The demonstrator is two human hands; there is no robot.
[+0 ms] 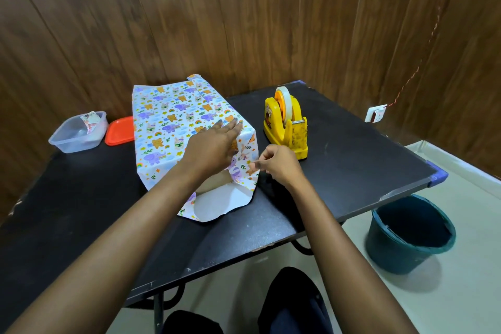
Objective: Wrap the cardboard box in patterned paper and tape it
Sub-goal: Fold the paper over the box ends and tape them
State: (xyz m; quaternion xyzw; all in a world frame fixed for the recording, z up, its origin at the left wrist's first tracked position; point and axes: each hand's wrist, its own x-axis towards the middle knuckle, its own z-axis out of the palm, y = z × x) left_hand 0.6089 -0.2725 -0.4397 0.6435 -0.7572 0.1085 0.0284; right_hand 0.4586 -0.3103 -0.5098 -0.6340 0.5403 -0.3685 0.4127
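**Near end open: the fold may spring loose**

From my remote seat, the cardboard box (217, 180) lies left of centre on the table (352, 165). It is sheathed in patterned paper (168, 122) and bare only at its near end. My left hand (214, 144) lies flat with fingers straight, pressing the paper down at the top near-right edge. If that pressure slips, I judge the sleeve will slacken and the seam will drift.

My right hand (279, 164) pinches the edge of the right side flap; whether it also holds tape I cannot tell. Pulled too hard, the thin paper may tear at the corner. Folded askew, it will not meet the bottom flap, which lies white side up on the table.

The tape dispenser (286, 122) stands just beside the box on the right. Reaching for it means freeing a hand, and the flap could pop open.

The table is black and scuffed. At its left a clear tub (77, 131) and a red lid (119, 131) sit side by side. Dark wood panelling (244, 22) backs it. To the right are a socket (375, 113) on the wall and a lined bin (409, 233) on the pale floor (461, 293).
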